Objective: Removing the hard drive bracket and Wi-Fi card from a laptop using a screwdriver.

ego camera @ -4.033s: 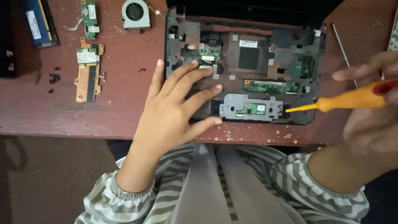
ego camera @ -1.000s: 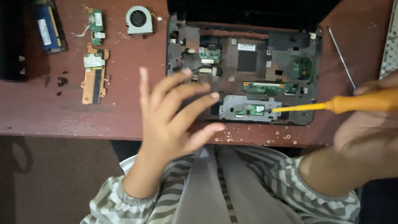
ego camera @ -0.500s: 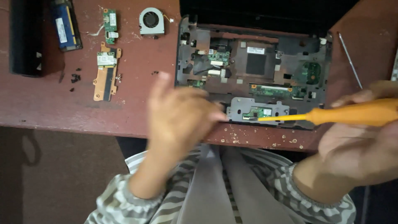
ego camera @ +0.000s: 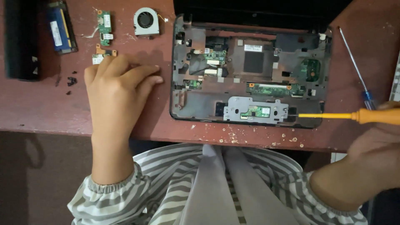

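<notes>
Right hand [ego camera: 375, 143] grips orange screwdriver [ego camera: 346, 116], tip at opened laptop base [ego camera: 250, 71] right edge. Left hand [ego camera: 118, 89] flat, holding nothing, covering small board [ego camera: 98, 57]; bare table [ego camera: 37, 104] leftward.

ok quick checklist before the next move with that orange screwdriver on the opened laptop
1. Right hand grips the orange screwdriver: ok.
2. Tip sits at the right edge of the metal touchpad bracket: ok.
3. Tip seated in a screw head: cannot tell.
4. Left hand steadies the laptop base: not ok, it lies on the table beside it.
5. Loose black screws kept apart from the work: ok.
</notes>
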